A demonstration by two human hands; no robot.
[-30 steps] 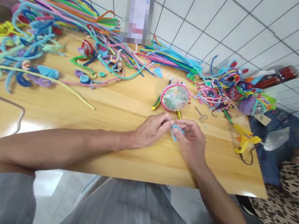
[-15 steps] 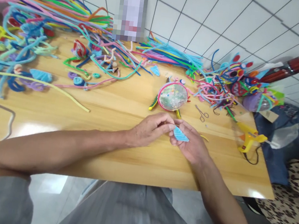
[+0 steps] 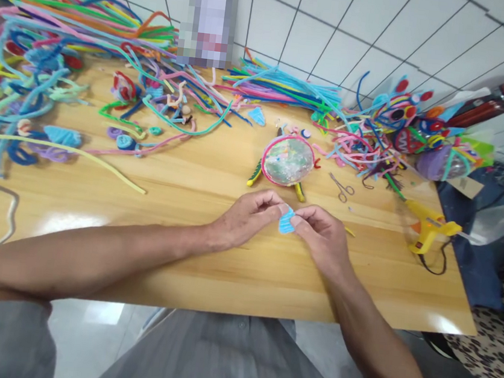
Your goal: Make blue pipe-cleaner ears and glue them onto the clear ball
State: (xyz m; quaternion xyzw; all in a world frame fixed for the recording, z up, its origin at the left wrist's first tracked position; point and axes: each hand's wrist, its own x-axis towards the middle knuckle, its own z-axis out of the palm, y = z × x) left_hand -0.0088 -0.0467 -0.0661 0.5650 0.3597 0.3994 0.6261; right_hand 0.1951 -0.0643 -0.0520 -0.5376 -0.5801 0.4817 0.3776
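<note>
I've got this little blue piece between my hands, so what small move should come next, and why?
I'd probably steady the blue piece with the left hand and lightly press along its edge with the right hand: both hands pinch it, while the scissors and glue gun lie apart on the table.

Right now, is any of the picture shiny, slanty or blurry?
In the head view, white glare sits on the wooden tabletop beyond the left forearm and at its near right corner; in that head view, the tiled wall has slanting lines, a pixelated block hides detail, and the light blue fuzzy piece looks slightly soft.
</note>
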